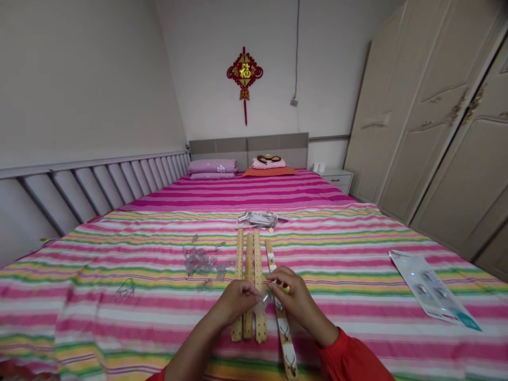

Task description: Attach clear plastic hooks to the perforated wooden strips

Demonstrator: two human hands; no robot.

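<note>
My left hand [237, 300] is closed in a pinch on a small transparent hook [263, 300] with a shiny metal part. Across from it, the bent fingers of my right hand [291, 292] come together at the hook's edge; what they grip is too small to make out. Under my hands lie three wooden rulers [248, 315] side by side. Just right of them runs another wooden strip [286, 338], with white-backed metal hooks spaced along it. To the left, a loose heap of transparent pieces [200, 260] is spread on the striped sheet.
A plastic packet [260, 218] lies beyond the rulers. At the right is an opened blister package [432, 290], and a small transparent item [126, 289] rests far left. The striped bedsheet [159, 328] has slight wrinkles. Pillows [213, 167] sit by the headboard.
</note>
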